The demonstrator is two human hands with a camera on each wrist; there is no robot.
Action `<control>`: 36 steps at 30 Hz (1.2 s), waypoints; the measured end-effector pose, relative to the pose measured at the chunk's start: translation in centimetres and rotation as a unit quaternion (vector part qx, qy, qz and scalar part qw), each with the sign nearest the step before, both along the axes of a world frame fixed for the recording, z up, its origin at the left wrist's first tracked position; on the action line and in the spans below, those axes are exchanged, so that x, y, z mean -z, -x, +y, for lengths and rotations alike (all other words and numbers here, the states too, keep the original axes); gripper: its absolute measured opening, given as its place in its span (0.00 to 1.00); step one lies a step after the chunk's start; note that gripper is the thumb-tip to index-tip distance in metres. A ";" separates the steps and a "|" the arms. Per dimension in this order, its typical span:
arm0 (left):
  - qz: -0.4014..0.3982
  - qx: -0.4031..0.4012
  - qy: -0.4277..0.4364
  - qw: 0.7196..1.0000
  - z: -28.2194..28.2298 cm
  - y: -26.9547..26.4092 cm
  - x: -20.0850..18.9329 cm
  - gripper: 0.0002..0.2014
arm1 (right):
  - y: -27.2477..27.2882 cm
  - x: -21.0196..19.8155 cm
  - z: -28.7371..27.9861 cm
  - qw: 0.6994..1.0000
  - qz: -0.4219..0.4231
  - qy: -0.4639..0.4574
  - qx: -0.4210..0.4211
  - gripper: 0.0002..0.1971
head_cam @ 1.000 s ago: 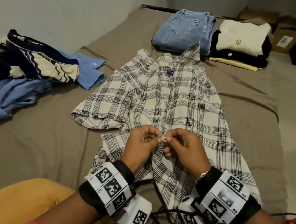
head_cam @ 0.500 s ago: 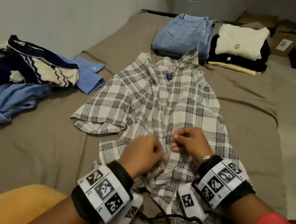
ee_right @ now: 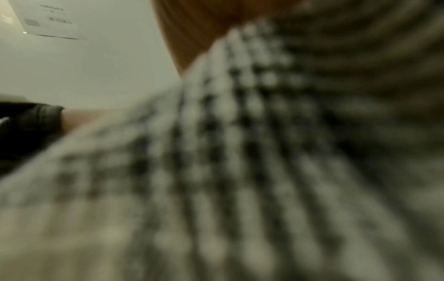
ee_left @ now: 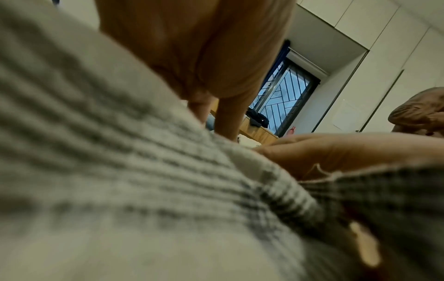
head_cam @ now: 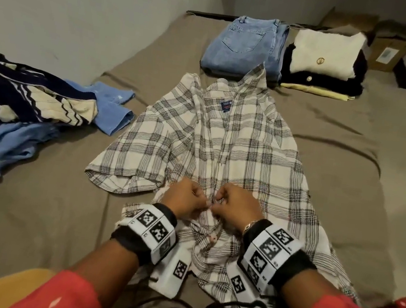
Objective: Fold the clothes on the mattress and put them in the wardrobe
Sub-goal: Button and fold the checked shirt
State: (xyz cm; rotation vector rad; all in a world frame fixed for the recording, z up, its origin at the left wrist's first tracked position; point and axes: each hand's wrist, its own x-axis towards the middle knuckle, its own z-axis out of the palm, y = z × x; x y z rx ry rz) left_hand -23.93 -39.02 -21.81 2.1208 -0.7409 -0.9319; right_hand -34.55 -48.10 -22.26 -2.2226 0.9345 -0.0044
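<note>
A black-and-white plaid shirt [head_cam: 238, 148] lies spread front-up on the brown mattress [head_cam: 42, 210], collar towards the far end. My left hand [head_cam: 185, 199] and right hand [head_cam: 235, 206] meet at the shirt's front placket, low on the garment, each pinching the fabric edge with curled fingers. A small button [head_cam: 212, 238] shows just below them. In the left wrist view the plaid cloth [ee_left: 144, 190] fills the frame under my fingers [ee_left: 228, 117]. The right wrist view is blurred plaid shirt fabric [ee_right: 240, 171].
Folded jeans [head_cam: 247, 46] and a stack of folded white, black and yellow clothes [head_cam: 324, 64] sit at the far end. A loose pile of navy, cream and blue garments [head_cam: 29, 115] lies at the left by the wall. A cardboard box [head_cam: 388, 51] stands beyond.
Both hands have come lower on the shirt front and lie closer to the fabric. The left hand swung down, then rejoined the right at the placket.
</note>
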 end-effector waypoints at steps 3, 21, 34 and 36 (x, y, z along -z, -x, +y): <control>0.015 -0.039 0.006 0.999 0.3 0.4 0.2 0.11 | 0.2 0.0 -0.2 0.999 -0.031 -0.018 0.039 0.08; -0.007 -0.023 0.230 0.973 2.9 5.4 -6.3 0.11 | 5.0 -7.1 1.5 0.921 -0.272 -0.248 0.127 0.13; 0.137 -0.105 0.260 0.950 2.5 4.1 -5.2 0.06 | 2.9 -4.8 2.2 0.958 -0.281 -0.023 0.041 0.16; 0.153 -0.123 0.271 0.942 2.5 4.0 -5.1 0.05 | 2.9 -4.6 2.4 0.958 -0.284 -0.031 0.036 0.16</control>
